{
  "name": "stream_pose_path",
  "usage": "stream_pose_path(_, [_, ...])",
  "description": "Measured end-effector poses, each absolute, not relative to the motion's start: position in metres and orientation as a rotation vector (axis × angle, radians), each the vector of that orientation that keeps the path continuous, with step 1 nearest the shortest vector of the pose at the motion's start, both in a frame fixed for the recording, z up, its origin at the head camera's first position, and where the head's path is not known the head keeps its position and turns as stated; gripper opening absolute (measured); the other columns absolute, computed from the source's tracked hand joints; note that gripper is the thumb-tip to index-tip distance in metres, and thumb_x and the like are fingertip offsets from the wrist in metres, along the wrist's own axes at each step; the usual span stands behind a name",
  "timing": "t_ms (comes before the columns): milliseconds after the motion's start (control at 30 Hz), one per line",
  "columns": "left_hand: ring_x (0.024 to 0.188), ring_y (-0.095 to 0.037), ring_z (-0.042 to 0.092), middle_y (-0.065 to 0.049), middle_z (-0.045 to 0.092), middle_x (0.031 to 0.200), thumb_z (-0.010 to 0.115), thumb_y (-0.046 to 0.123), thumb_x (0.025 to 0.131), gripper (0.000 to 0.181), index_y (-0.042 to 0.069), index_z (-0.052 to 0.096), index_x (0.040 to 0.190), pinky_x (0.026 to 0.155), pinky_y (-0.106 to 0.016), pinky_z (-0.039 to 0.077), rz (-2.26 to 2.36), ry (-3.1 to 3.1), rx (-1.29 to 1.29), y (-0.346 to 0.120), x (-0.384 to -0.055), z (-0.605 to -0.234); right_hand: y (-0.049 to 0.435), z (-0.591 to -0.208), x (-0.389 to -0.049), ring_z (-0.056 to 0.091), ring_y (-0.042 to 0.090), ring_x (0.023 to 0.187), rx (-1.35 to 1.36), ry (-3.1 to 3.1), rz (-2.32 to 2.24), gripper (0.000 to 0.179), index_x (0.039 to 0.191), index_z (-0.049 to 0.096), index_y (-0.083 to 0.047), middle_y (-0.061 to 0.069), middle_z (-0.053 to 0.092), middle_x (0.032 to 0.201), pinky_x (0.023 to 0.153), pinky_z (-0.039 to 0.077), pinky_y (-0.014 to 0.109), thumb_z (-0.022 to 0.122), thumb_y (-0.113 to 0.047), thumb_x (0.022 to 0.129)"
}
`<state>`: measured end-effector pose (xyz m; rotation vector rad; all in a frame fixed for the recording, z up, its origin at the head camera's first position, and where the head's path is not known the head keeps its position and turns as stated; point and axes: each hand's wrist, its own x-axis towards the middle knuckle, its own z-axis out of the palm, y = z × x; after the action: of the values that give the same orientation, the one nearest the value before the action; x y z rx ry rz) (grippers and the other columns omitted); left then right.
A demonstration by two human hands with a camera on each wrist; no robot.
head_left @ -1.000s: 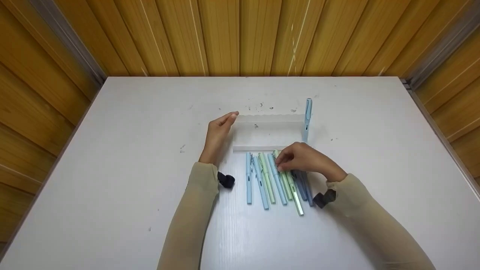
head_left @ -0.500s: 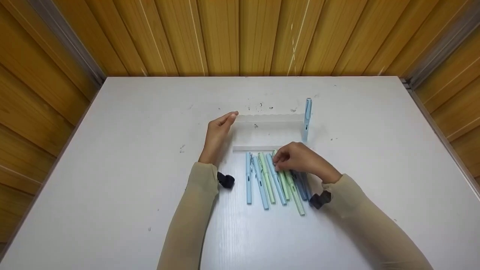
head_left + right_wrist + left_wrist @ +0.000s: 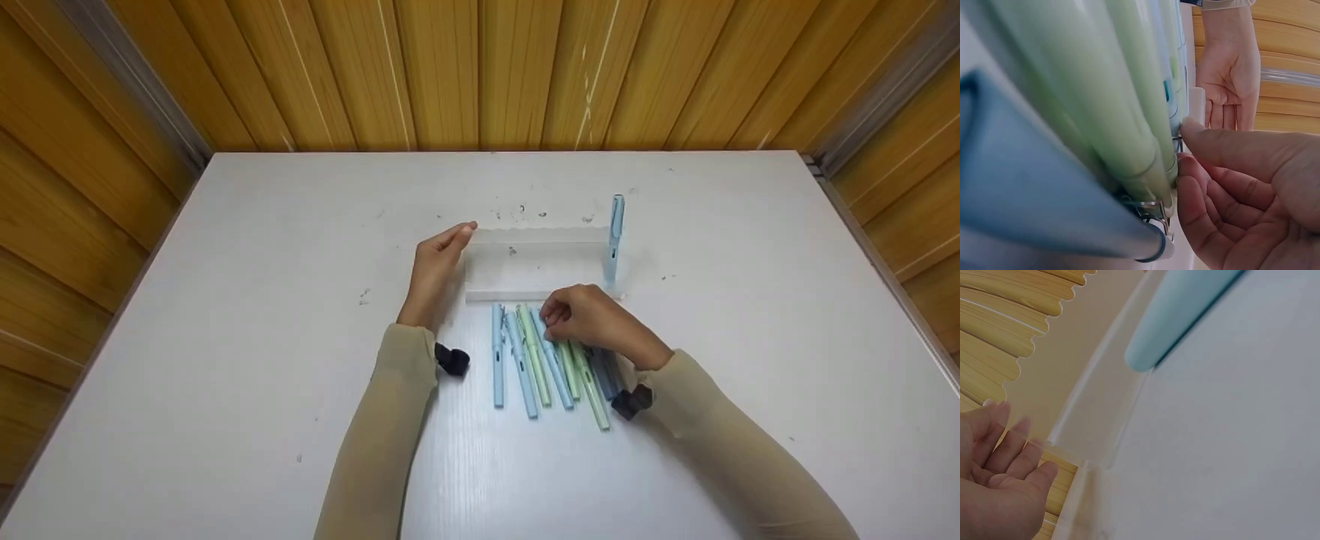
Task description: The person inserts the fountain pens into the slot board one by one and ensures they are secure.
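A clear plastic pen stand (image 3: 540, 295) with a scalloped back edge sits mid-table. My left hand (image 3: 438, 266) holds its left end; in the left wrist view, fingers (image 3: 1016, 455) grip the side edge of the clear panel. Upright at the stand's right end is a light blue capped pen (image 3: 615, 240). My right hand (image 3: 596, 319) is over the row of pens in front, thumb and forefinger pinching a light blue pen (image 3: 556, 367) near its clip. In the right wrist view, pale green pens (image 3: 1089, 84) and a darker blue pen (image 3: 1044, 180) loom close to the camera.
Two light blue pens (image 3: 498, 375) and a green pen (image 3: 541, 382) lie left of the pinched pen. Green pens (image 3: 596, 397) and dark blue pens (image 3: 604, 375) lie right, partly under the hand. A wooden-slat wall (image 3: 480, 75) stands behind the white table (image 3: 262, 337).
My right hand has slid slightly left across the pens, onto the light blue one. The long green pen has shifted a little. My left hand and the stand have stayed put.
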<state>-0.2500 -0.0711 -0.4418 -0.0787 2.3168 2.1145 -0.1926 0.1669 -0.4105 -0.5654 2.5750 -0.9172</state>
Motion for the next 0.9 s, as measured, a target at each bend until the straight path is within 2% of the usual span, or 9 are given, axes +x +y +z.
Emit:
stream_pose_path(367, [0.131, -0.014, 0.049, 0.003, 0.060, 0.134, 0.058, 0.043, 0.095, 0.041, 0.019, 0.064, 0.127, 0.111, -0.032, 0.039, 2.075, 2.371, -0.057, -0.0714, -0.2512, -0.4419, 0.1622, -0.4111, -0.1904, 0.061, 0.015, 0.079, -0.506, 2.567, -0.942, 0.032, 0.105, 0.065, 0.001, 0.007, 0.068, 0.088, 0.075, 0.053, 0.031, 0.079, -0.008, 0.078])
stream_pose_path(633, [0.131, -0.014, 0.050, 0.002, 0.060, 0.134, 0.058, 0.041, 0.095, 0.039, 0.018, 0.064, 0.127, 0.111, -0.032, 0.039, 2.084, 2.366, -0.053, -0.0718, -0.2514, -0.4421, 0.1605, -0.4101, -0.1891, 0.064, 0.015, 0.081, -0.517, 2.551, -0.959, 0.050, 0.122, 0.059, 0.006, 0.008, 0.071, 0.091, 0.078, 0.054, 0.033, 0.078, -0.009, 0.079])
stream_pose_path(900, [0.133, -0.015, 0.047, 0.001, 0.058, 0.137, 0.056, 0.042, 0.096, 0.040, 0.019, 0.063, 0.128, 0.111, -0.032, 0.039, 2.076, 2.351, -0.022, -0.0727, -0.2507, -0.4413, 0.1587, -0.4115, -0.1902, 0.062, 0.013, 0.077, -0.519, 2.574, -0.914, 0.052, 0.124, 0.060, 0.006, 0.006, 0.071, 0.087, 0.076, 0.053, 0.031, 0.079, -0.013, 0.079])
